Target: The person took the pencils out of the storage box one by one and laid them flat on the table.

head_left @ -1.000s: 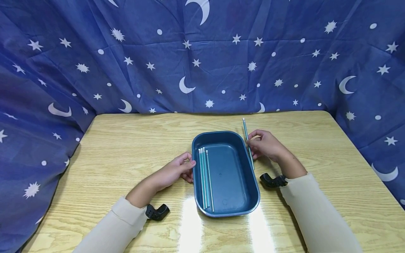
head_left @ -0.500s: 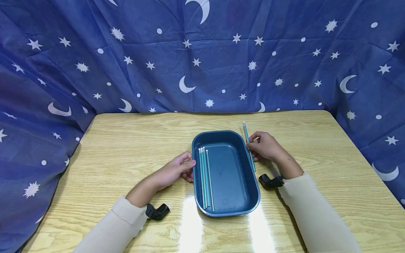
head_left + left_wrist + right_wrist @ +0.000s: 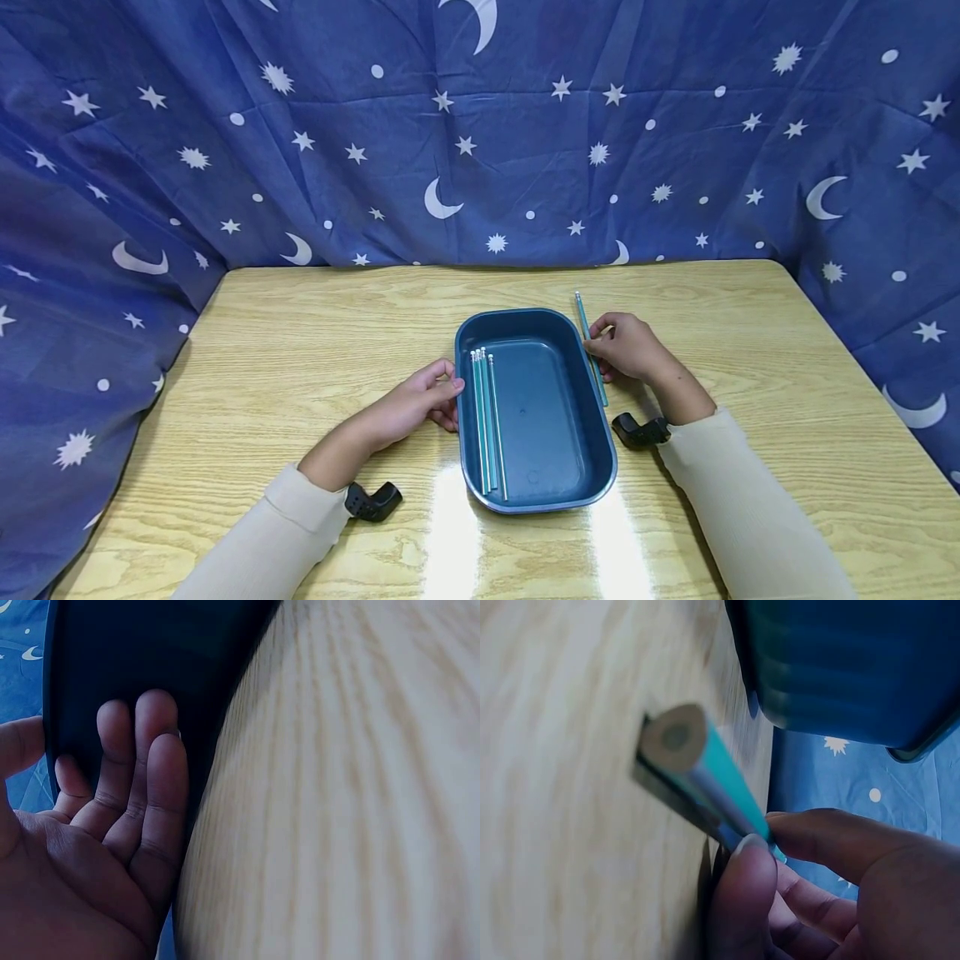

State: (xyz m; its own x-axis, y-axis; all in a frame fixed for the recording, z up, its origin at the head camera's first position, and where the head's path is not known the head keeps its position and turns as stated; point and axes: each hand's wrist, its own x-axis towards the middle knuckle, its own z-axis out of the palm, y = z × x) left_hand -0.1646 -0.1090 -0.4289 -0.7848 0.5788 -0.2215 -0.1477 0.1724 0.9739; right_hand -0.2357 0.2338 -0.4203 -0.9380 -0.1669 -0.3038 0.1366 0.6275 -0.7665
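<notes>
A dark blue plastic tray (image 3: pixel 547 417) sits on the table, with several teal pencils (image 3: pixel 483 425) lying lengthwise along its left side, eraser ends away from me. My left hand (image 3: pixel 416 404) holds the tray's left side, thumb at the rim and fingers along the outer wall, as the left wrist view also shows. Beyond the right rim, my right hand (image 3: pixel 626 346) pinches another teal pencil (image 3: pixel 581 312) between thumb and fingers. This pencil (image 3: pixel 716 776) is unsharpened; its flat end shows in the right wrist view, close over the wooden surface. The fingers hide its middle.
The wood-grain table (image 3: pixel 315 333) is backed by a blue curtain (image 3: pixel 510 200) printed with stars and moons. Black wrist cameras (image 3: pixel 373 502) project from both beige sleeves.
The right hand has moved slightly down toward me with its pencil, along the tray's right side. The left hand, the tray and the pencils inside have kept their places.
</notes>
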